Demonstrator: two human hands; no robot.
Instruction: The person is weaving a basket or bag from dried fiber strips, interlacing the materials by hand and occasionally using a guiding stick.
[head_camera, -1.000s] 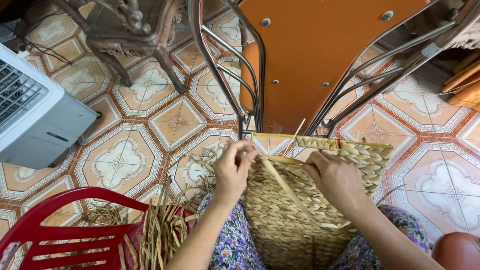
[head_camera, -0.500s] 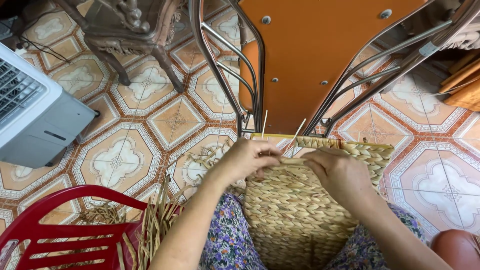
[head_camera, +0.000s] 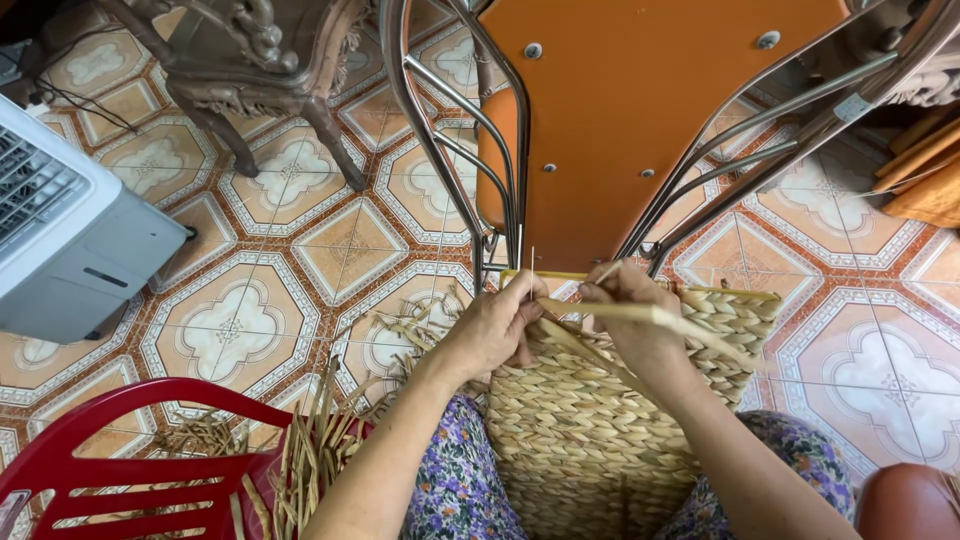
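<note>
The patterned tile floor (head_camera: 300, 260) fills most of the view, with an orange metal-framed chair (head_camera: 650, 110) tipped close in front of the person, its steel legs (head_camera: 480, 150) reaching down to the rim of the work. A grey-and-white appliance (head_camera: 70, 230) sits off to the left, and a red plastic chair (head_camera: 110, 470) at the lower left carries a loose bundle of dried straw (head_camera: 310, 460), within easy reach of the left arm.

The woven basket (head_camera: 600, 430) rests on the person's lap, against the floral-print clothing (head_camera: 460, 490), with its open rim turned away toward the chair. That puts the unfinished edge right under both hands.

The left hand (head_camera: 495, 330) is curled shut at the rim, fingers pinching the near end of a pale flat strand (head_camera: 620, 312) and pressing it against the weave. The right hand (head_camera: 640, 320) is closed too, gripping the same strand a little farther along, so that it lies taut across the basket's top edge. A thin upright stake (head_camera: 531, 270) stands just beside the left fingers, between the two hands and the chair legs.
</note>
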